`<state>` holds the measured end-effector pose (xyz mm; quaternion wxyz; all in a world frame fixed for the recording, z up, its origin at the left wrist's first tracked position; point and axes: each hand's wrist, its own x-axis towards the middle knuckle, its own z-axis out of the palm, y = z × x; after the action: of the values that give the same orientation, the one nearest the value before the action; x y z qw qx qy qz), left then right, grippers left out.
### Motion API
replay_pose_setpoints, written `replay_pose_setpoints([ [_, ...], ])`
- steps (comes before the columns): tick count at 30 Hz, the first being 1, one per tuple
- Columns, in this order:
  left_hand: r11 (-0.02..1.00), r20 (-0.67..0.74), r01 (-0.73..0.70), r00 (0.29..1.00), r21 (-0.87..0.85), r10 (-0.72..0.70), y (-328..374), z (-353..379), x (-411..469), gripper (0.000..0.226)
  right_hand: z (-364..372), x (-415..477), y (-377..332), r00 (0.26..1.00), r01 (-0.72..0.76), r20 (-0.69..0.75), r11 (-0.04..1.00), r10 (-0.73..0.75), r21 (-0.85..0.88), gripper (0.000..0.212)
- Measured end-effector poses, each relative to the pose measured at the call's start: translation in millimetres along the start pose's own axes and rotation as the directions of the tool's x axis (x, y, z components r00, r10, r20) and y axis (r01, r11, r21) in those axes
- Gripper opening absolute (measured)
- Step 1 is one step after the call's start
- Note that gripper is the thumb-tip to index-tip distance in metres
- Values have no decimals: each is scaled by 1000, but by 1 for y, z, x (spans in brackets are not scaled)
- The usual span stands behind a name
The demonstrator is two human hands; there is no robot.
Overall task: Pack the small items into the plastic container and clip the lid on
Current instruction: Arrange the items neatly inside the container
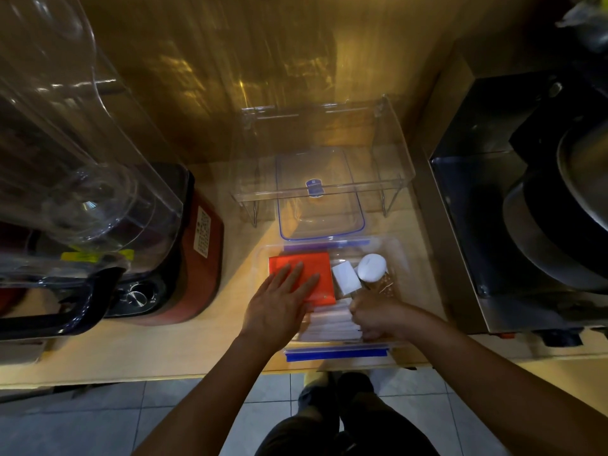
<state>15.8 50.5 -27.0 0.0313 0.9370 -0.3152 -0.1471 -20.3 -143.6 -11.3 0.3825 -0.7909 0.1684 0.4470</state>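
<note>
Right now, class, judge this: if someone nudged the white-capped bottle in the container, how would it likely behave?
The white-capped bottle looks round, so it may roll if tipped. The white block and container wall crowd it, probably limiting travel. Its clear body suggests a hard, somewhat slippery surface.

right hand hides white packets; blender jar cropped left.

You have 2 hands in view: left hand, right hand. 1 plastic container at 6 o'clock, 1 lid at 12 from it. Inside you see 1 orange pad, 1 white block, 1 white-capped jar, white packets, count unclear. 1 blender at 9 o'clock.
</note>
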Motion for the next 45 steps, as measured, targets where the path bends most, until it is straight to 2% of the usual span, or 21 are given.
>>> replay_pose_setpoints([
  [1, 1000, 7, -7, 1000, 6, 7, -1, -2, 0, 57, 1, 3, -1, 999, -6, -31, 997, 8, 83, 28],
  [3, 999, 20, -27, 999, 39, 26, -5, -5, -1, 56, 1, 9, 5, 990, 49, -138, 997, -42, 54, 22],
  [5, 995, 22, -49, 999, 82, 47, -7, -6, -1, 56, 2, 10, 5, 989, 44, -143, 998, -37, 43, 21],
  [9, 995, 25, -57, 998, 87, 55, -8, -6, 1, 59, 7, 12, 8, 996, 67, -69, 993, -61, 96, 55],
  [12, 996, 24, -57, 998, 73, 55, -10, -5, 2, 64, 6, 13, 12, 987, 110, -125, 990, -98, 87, 29],
  [17, 996, 6, -52, 999, 79, 52, -11, -1, 2, 66, 5, 10, 14, 946, 152, -289, 988, -147, -6, 17],
  [20, 994, 17, -64, 998, 93, 63, -10, 1, 1, 73, 8, 4, 10, 840, 163, -474, 957, -263, -241, 17],
  [21, 993, 19, -67, 998, 98, 66, -10, 2, 0, 74, 8, 2, 8, 805, 184, -495, 930, -328, -317, 18],
  [23, 993, 29, -70, 997, 94, 68, -10, 1, 1, 75, 9, 2, 6, 793, 290, -411, 873, -449, -393, 29],
  [25, 994, 32, -66, 997, 84, 64, -11, 0, 1, 76, 9, 4, 7, 817, 342, -310, 841, -486, -419, 34],
  [31, 996, 2, -60, 998, 60, 60, -10, 1, 1, 72, 6, 16, 12, 876, 224, -358, 930, -323, -290, 21],
  [34, 996, -7, -63, 998, 58, 64, -10, 2, 1, 74, 13, 18, 15, 899, 208, -319, 933, -301, -294, 35],
  [38, 997, -3, -63, 998, 50, 63, -10, 3, 1, 78, 15, 17, 14, 904, 247, -232, 880, -360, -406, 43],
  [41, 997, -1, -63, 998, 52, 63, -10, 4, 1, 80, 11, 15, 16, 927, 207, -199, 877, -318, -434, 52],
  [45, 997, -9, -67, 998, 35, 68, -11, 4, 1, 79, 6, 14, 16, 936, 208, -168, 869, -311, -449, 49],
])
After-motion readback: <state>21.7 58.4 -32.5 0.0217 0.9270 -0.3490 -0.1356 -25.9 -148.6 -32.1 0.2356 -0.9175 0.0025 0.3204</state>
